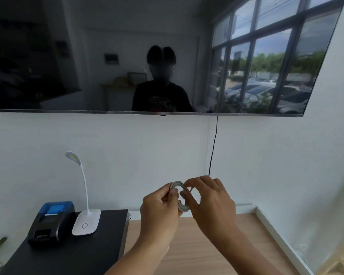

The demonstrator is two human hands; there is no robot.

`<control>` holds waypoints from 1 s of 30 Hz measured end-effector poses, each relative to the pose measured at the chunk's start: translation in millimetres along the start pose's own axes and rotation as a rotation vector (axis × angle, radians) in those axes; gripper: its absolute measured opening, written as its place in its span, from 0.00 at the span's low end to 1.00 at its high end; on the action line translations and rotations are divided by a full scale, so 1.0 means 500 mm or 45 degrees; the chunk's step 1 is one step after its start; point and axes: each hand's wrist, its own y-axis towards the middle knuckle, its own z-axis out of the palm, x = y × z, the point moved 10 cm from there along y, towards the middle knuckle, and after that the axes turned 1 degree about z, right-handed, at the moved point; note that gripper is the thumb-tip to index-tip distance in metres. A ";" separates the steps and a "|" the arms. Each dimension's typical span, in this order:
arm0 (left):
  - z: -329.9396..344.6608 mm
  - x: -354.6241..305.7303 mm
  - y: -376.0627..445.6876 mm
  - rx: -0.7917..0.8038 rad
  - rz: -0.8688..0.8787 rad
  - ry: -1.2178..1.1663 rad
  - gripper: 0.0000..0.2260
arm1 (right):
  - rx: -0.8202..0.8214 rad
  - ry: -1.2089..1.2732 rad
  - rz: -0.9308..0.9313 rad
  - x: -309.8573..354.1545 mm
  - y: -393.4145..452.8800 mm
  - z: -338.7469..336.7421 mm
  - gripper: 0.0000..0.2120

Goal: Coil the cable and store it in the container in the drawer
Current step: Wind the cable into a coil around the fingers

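Observation:
A light grey cable [177, 184] is wound into a small oval coil, held up in front of the white wall at mid-frame. My left hand [160, 211] grips the coil's left side between thumb and fingers. My right hand [209, 201] pinches the coil's right side, its fingers curled around the loops. Both hands hover above the wooden floor, to the right of the black cabinet [72, 253]. No drawer or container shows in the head view.
On the cabinet stand a black and blue receipt printer [52, 221] and a white gooseneck desk lamp [86, 221]. A large dark TV [167, 54] hangs on the wall with a black cord [213, 147] dropping from it. A white baseboard [282, 237] runs along the right.

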 end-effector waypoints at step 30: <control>-0.029 0.049 0.021 0.006 -0.126 -0.044 0.16 | 0.080 0.595 -0.031 -0.034 0.018 0.054 0.11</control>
